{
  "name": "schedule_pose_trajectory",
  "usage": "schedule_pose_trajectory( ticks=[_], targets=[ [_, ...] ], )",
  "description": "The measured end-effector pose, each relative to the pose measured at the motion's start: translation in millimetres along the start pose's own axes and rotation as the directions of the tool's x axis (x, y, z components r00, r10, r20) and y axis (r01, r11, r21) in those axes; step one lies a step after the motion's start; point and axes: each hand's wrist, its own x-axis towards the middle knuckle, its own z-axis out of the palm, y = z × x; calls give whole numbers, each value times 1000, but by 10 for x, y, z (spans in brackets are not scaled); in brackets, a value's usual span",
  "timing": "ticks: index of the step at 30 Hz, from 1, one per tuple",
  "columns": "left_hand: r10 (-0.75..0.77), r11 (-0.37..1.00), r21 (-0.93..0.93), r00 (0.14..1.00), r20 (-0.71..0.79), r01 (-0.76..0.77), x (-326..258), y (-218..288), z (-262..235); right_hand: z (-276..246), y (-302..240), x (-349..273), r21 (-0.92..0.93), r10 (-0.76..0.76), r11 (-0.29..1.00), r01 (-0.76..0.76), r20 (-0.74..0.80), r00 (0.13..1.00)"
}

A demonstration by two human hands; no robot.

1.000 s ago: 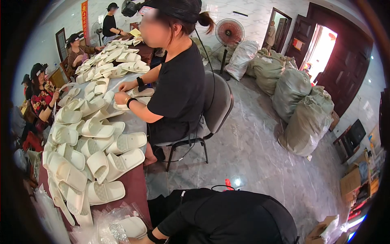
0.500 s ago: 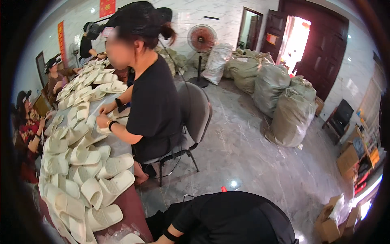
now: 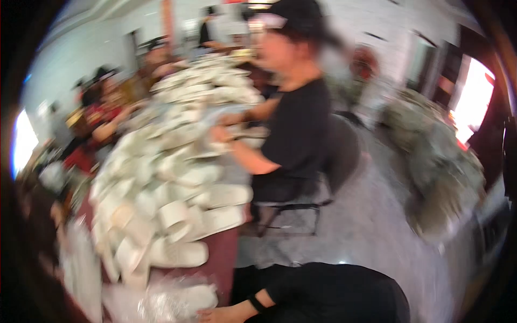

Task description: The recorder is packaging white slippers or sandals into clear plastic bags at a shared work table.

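My right hand is at the lower edge, below a black wristband and a short black sleeve. Its fingers are partly cut off and blurred, beside a white slipper at the table's near end. Whether they grip it cannot be made out. Crumpled clear plastic lies around and to the left of that slipper. A large heap of white slippers covers the table and stretches away from me. My left hand is outside the picture.
A co-worker in black sits along the table's right side, hands over slippers. Other people work along the left side. Full sacks stand on the floor at the right, near a bright doorway. Whitish plastic hangs at the lower left.
The view has swung left, so the room has shifted right and is blurred. More of my right hand, the nearby slipper and the clear plastic now shows.
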Motion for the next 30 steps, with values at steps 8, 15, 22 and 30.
schedule_pose_trajectory(
  ticks=[8,15,22,30],
  targets=[
    [86,947,-282,965,-248,-157,-111,-69,31,379,-263,363,84,163,980,-180,174,971],
    [-107,920,-392,967,-229,9,-206,623,-401,-70,185,180,214,65,969,-124,265,962],
    [-17,801,-546,902,-431,-246,-194,297,-257,-440,482,-181,53,260,960,-274,191,947],
    [-179,713,-676,885,-431,-185,-228,233,-143,-467,386,-167,230,99,960,-161,256,962]
  ],
)
